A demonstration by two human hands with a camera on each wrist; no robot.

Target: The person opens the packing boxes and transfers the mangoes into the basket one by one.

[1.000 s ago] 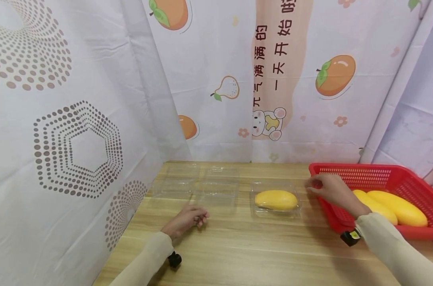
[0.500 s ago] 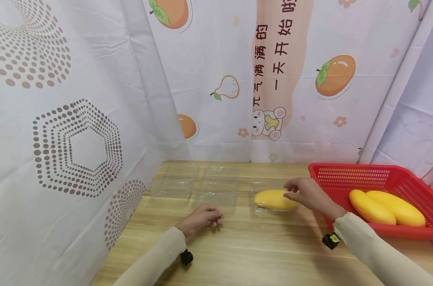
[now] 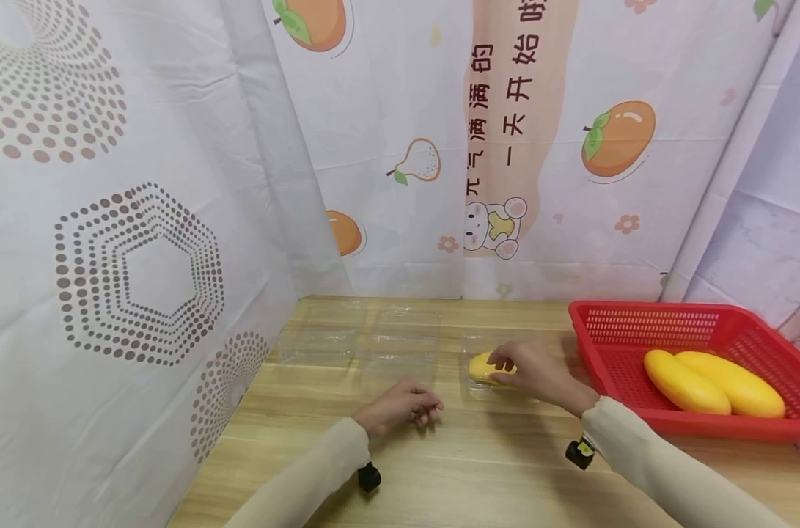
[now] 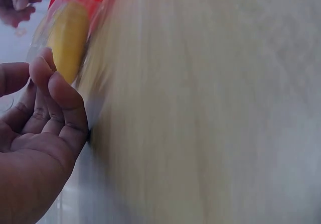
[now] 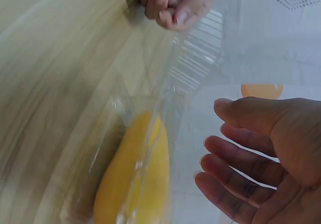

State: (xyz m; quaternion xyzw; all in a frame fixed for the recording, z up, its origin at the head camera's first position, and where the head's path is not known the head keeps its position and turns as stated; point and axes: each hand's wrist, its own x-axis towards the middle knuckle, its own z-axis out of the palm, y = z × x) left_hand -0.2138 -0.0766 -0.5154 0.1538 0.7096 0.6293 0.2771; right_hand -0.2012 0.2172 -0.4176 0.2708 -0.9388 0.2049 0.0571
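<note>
A yellow mango (image 3: 479, 368) lies in a clear plastic box (image 3: 476, 394) near the middle of the table. My right hand (image 3: 537, 372) is over the box's right part, covering some of the fruit in the head view. From the right wrist, its fingers (image 5: 241, 158) look spread and gently bent, holding nothing, beside the boxed mango (image 5: 133, 179). My left hand (image 3: 400, 409) hovers in front and to the left of that box, fingers loosely curled. No object shows in its palm in the left wrist view.
Two more clear plastic boxes (image 3: 405, 348) stand at the back left of the wooden table (image 3: 452, 469), with no fruit in them. At the right is a red slotted basket (image 3: 637, 422) with two yellow mangoes (image 3: 686, 383). Printed curtains (image 3: 386, 242) enclose the back and left.
My right hand has moved left from beside the red basket to over the boxed mango. My left hand has drifted right, towards the same box.
</note>
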